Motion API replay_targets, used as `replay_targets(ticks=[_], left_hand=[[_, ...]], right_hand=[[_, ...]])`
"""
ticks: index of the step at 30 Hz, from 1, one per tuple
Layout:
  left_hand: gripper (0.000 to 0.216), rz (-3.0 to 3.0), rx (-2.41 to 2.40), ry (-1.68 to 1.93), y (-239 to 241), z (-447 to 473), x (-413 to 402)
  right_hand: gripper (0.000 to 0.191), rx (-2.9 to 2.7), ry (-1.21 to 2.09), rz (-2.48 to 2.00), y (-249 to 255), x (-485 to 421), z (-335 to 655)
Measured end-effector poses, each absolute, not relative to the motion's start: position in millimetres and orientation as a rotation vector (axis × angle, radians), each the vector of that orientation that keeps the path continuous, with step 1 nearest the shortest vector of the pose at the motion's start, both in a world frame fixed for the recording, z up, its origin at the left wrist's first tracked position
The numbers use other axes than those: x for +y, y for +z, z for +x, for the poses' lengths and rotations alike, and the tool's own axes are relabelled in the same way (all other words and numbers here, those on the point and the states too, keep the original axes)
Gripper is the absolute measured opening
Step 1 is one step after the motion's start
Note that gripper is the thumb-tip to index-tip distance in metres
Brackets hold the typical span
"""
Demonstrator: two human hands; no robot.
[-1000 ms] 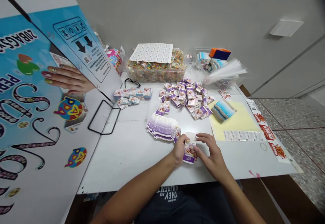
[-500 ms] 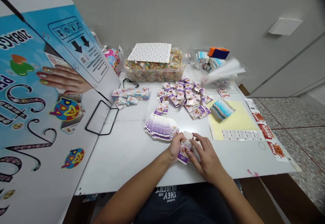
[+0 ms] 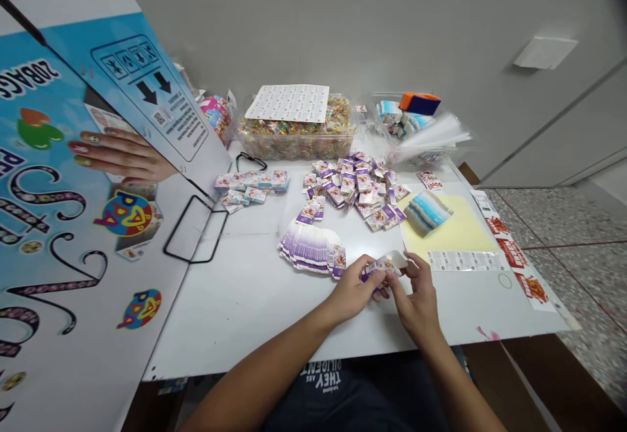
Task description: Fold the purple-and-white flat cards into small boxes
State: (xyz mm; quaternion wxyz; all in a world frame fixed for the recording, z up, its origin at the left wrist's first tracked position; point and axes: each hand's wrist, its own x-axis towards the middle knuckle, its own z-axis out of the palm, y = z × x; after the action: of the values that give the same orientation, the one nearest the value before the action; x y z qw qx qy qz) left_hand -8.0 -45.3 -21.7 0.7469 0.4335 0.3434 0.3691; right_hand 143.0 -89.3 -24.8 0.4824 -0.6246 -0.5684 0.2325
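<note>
Above the table's front part I hold a small purple and white carton (image 3: 383,264) between both hands, tilted sideways with a white flap at its right end. My left hand (image 3: 353,290) is closed around its left end. My right hand (image 3: 415,293) pinches it near the flap end, fingers bent about that end. Just left of the hands lies a fanned stack of flat purple cartons (image 3: 307,247). Beyond it is a heap of folded purple cartons (image 3: 350,183).
Blue and pink cartons (image 3: 252,182) lie at the left behind a black wire frame (image 3: 196,229). A plastic tub of colourful packets (image 3: 296,141) and a second bin (image 3: 416,128) stand at the back. A blue-striped stack (image 3: 428,213) rests on yellow paper (image 3: 463,226). A large printed box (image 3: 112,190) walls the left.
Both hands have shifted right with the carton. It has turned from nearly upright to sideways, its flap end now pointing right, with my right fingers at that end.
</note>
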Motion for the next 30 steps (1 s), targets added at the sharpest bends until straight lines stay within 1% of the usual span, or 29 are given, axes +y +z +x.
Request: replay_targets(ticks=[1, 2, 6, 8, 11, 13, 16, 20, 23, 26, 30], left_hand=[[0.043, 0.958, 0.745, 0.810, -22, -8, -46], [0.044, 0.955, 0.731, 0.803, -23, -8, -46], [0.049, 0.924, 0.705, 0.814, -23, -9, -43], [0.049, 0.928, 0.704, 0.810, -22, -9, -43], [0.049, 0.957, 0.696, 0.780, -20, -8, -45], [0.048, 0.984, 0.705, 0.787, -19, -7, -48], [0.046, 1.019, 0.724, 0.818, -18, -6, -51], [0.043, 1.042, 0.708, 0.822, -21, -6, -52], [0.041, 1.057, 0.700, 0.827, -23, -7, -52], [0.040, 1.094, 0.714, 0.841, -24, -8, -53], [0.040, 1.145, 0.762, 0.871, -22, -9, -55]], right_hand=[[0.058, -1.405, 0.542, -1.539, -26, -90, 144], [0.062, -1.464, 0.516, -1.534, -27, -90, 145], [0.043, -1.761, 0.342, -1.348, -24, -87, 148], [0.037, -1.751, 0.339, -1.311, -19, -85, 149], [0.025, -1.486, 0.522, -1.428, -12, -83, 149], [0.024, -1.254, 0.705, -1.473, -8, -82, 149], [0.028, -1.016, 0.909, -1.400, -9, -81, 146], [0.029, -0.805, 1.005, -1.334, -13, -83, 141], [0.027, -0.751, 1.029, -1.307, -12, -84, 137], [0.025, -0.790, 0.989, -1.337, -8, -86, 135], [0.025, -0.977, 0.682, -1.537, -5, -94, 131]])
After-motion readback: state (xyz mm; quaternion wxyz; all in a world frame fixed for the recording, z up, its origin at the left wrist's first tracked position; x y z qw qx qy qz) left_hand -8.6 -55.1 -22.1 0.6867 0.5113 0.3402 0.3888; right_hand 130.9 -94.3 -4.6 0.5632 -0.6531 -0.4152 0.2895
